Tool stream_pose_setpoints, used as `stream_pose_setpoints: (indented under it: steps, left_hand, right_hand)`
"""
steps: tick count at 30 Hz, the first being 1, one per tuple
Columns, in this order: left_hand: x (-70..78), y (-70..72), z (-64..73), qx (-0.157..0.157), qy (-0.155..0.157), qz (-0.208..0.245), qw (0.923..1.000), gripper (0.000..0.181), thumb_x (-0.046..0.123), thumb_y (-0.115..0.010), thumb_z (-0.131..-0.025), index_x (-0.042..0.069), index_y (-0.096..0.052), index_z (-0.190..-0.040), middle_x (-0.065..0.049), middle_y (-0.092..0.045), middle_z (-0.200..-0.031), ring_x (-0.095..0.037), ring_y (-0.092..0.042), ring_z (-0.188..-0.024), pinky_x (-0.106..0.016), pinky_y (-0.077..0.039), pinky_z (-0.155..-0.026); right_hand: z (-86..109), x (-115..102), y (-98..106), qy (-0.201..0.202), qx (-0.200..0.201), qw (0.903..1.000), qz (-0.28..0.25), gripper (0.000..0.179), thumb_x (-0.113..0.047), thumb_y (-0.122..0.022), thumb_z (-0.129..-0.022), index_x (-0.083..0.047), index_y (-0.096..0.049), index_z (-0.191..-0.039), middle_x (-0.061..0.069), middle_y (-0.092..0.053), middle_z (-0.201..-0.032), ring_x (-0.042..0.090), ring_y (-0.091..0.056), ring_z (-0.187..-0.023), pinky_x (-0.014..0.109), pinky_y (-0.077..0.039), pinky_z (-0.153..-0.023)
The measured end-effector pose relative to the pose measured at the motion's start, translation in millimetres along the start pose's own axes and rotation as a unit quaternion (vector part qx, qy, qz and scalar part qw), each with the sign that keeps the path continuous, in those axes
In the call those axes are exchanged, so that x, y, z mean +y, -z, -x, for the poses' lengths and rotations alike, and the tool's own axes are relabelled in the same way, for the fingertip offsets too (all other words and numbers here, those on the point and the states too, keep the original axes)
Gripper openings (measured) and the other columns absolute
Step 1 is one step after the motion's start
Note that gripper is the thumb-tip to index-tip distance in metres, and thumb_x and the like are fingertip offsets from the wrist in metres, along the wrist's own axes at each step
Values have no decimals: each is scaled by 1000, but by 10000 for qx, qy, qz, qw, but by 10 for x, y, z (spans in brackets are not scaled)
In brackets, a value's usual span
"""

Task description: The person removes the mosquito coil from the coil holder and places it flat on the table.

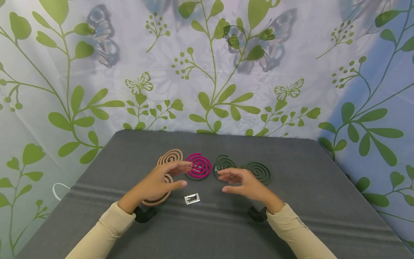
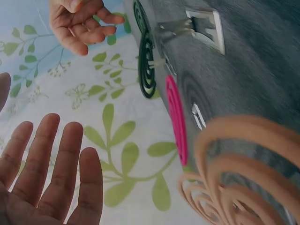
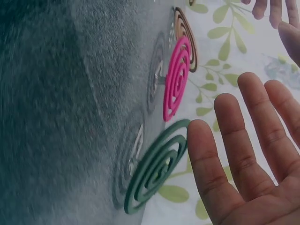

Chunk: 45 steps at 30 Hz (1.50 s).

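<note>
My left hand, fingers extended and holding nothing, is over the near tan mosquito coil and hides part of it. Behind that hand sits a second tan coil. A magenta coil is just beyond the left fingertips; in the right wrist view it is raised on a small metal stand. My right hand, also empty with loosely extended fingers, is in front of two dark green coils, one left and one right. A loose silver metal stand lies between the hands, nearer me.
A grey cloth covers the table. Behind it hangs a curtain printed with green leaves and butterflies. A white loop of cord shows at the table's left edge. Dark straps sit at both wrists.
</note>
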State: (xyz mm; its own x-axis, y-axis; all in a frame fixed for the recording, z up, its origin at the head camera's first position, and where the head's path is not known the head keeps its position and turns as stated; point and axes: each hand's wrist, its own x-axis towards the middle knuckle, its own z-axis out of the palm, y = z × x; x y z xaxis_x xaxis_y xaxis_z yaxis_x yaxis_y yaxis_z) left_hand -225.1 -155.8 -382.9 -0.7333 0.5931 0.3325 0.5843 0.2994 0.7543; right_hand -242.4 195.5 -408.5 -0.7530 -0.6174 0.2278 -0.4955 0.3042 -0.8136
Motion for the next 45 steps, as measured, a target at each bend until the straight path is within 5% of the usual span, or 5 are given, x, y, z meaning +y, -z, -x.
stream_pose_setpoints:
  steps: [11,16,29,37,45]
  left_hand:
    - [-223,221,113,-216,209,317,9990,50,10,-75,-103,3,-61,-151,-13,-70,-141,-34,-67,-128,-53,-55,-105]
    - [-290,380,150,-281,253,583,9976,50,9,-71,-105,-5,-58,-151,-24,-66,-143,-40,-66,-128,-43,-57,-102]
    - [-466,661,285,-292,849,1080,9901,53,5,-68,-107,-9,-50,-155,-35,-55,-151,-13,-65,-129,-30,-57,-101]
    - [-616,801,364,-279,1284,990,9864,56,10,-67,-109,-11,-47,-156,-37,-54,-150,-34,-64,-132,-29,-57,-100]
    - [-768,883,454,-124,1560,787,9845,55,15,-68,-109,-8,-50,-156,-34,-56,-150,-44,-60,-135,-31,-57,-100]
  right_hand:
    - [-118,12,-178,23,-124,9999,-63,49,-10,-82,-98,6,-65,-141,27,-72,-128,47,-67,-117,49,-59,-98]
    - [-167,8,-271,-64,-132,9999,-25,50,-12,-82,-98,6,-65,-142,25,-73,-128,46,-67,-116,45,-59,-98]
    - [-282,7,-485,-363,-44,9991,-223,50,-12,-82,-98,6,-65,-142,24,-73,-123,43,-69,-113,44,-60,-97]
    - [-379,13,-598,-404,34,9976,-553,49,-7,-82,-96,10,-65,-139,28,-73,-120,35,-71,-108,26,-58,-92]
    - [-495,17,-686,-497,60,9963,-703,49,-7,-82,-97,9,-65,-140,27,-74,-122,34,-71,-109,31,-58,-94]
